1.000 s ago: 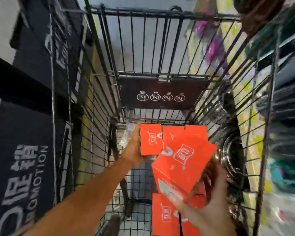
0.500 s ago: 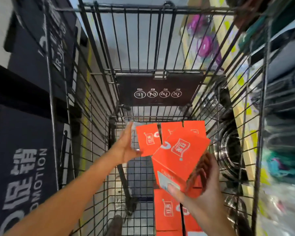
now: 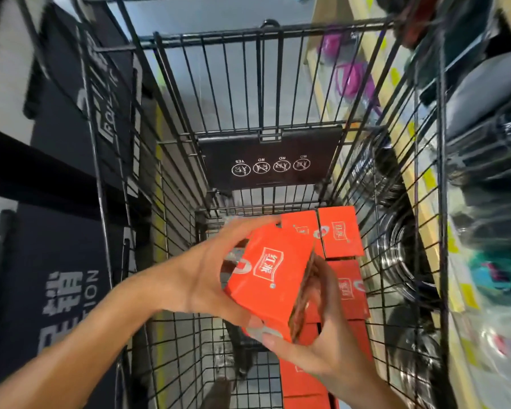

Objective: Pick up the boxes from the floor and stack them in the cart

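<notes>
I have both hands, left hand (image 3: 207,278) and right hand (image 3: 322,343), wrapped round one red box (image 3: 270,278) above the cart (image 3: 266,39). Released tilted, it could land crooked on the stacked boxes (image 3: 341,231) and topple off them.

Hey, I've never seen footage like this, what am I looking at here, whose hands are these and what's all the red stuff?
No machine here: a camera worn on a person's head looks down at their two bare hands. The left hand and right hand together hold a red cardboard box with white print over a black wire shopping cart. More red boxes already lie in the cart along its right side. A black plastic flap with round white icons hangs at the far end.
</notes>
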Demonstrator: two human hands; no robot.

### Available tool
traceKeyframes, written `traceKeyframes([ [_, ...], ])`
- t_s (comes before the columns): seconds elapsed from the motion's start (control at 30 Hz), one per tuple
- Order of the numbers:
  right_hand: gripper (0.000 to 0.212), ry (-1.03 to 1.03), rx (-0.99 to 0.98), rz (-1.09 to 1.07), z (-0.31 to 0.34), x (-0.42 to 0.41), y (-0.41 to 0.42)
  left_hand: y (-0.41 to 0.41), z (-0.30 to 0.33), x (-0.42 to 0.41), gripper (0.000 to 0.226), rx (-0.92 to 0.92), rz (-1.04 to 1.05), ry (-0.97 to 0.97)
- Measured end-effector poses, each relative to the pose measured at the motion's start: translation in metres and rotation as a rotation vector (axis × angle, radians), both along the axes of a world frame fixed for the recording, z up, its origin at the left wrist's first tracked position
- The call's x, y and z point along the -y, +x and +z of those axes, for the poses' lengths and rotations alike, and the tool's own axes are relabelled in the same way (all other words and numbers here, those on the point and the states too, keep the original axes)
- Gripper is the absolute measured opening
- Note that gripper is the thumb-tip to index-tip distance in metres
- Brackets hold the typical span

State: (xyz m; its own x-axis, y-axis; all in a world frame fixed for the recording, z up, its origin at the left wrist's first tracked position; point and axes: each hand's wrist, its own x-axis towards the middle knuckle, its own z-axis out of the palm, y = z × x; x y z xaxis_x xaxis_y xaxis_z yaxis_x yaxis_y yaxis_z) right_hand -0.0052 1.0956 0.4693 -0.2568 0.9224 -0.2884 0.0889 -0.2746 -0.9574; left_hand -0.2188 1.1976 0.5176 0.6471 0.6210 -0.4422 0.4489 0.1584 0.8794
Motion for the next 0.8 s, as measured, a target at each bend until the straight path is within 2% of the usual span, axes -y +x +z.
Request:
traceKeyframes([
  [0.13,0.136,-0.017,0.091,0.041,-0.006,-0.004,-0.002,-0.025,0.003,0.009,0.121,-0.091,0.101,0.12],
  [0.3,0.128,0.002,0.174,0.0,-0.008,-0.009,0.006,-0.051,-0.017,0.005,0.126,-0.371,0.322,0.28],
  [0.4,0.122,-0.006,0.17,-0.025,-0.008,-0.005,0.012,-0.056,-0.045,-0.004,0.137,-0.579,0.362,0.289],
  [0.47,0.122,0.0,0.166,-0.028,-0.011,0.0,0.015,-0.056,-0.067,-0.008,0.135,-0.661,0.361,0.279],
  [0.63,0.118,-0.007,0.171,-0.036,-0.019,0.012,0.022,-0.024,-0.125,-0.005,0.121,-0.627,0.276,0.202],
  [0.8,0.114,-0.043,0.189,0.004,-0.023,0.024,0.029,-0.012,-0.174,0.003,0.137,-0.637,0.241,0.16],
])
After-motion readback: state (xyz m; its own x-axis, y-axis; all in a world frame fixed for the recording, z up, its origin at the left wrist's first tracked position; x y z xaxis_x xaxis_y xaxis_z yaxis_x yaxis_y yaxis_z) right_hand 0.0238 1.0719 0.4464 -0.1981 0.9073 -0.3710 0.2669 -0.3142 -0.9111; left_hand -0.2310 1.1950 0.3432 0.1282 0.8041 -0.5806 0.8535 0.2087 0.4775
